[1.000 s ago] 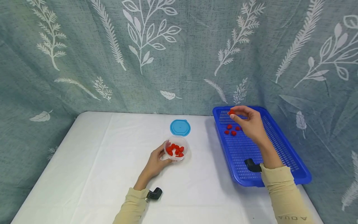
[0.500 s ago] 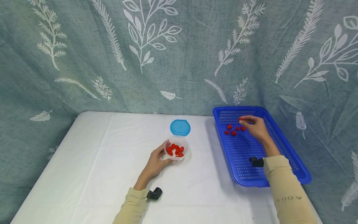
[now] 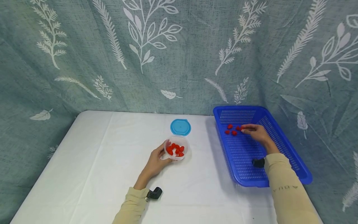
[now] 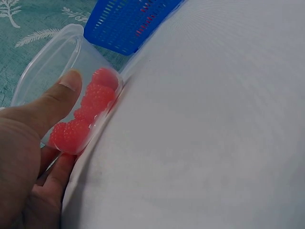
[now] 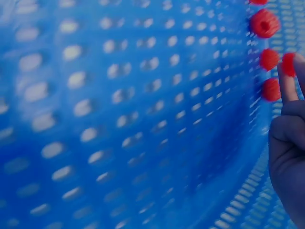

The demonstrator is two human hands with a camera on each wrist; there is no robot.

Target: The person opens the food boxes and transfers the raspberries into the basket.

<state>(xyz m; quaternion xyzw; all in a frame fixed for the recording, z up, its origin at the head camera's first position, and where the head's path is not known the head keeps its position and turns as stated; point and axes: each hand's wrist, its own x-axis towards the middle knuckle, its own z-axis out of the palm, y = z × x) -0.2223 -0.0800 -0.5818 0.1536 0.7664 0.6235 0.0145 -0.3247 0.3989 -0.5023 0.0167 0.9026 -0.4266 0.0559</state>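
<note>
A white-covered bench (image 3: 112,174) carries a blue basket (image 3: 241,158) at its right side. The right arm reaches forward over the basket, its hand (image 3: 258,134) low inside and pointing left. The left arm slants inward across the bench, the left hand (image 3: 156,158) curled round a clear tub (image 3: 181,139), thumb on the near side. A blue lid (image 3: 180,127) lies just beyond the tub. Red berries (image 3: 177,151) lie in the tub, more in the basket; the right hand's fingers, almost together, pinch one berry (image 5: 288,65) there.
</note>
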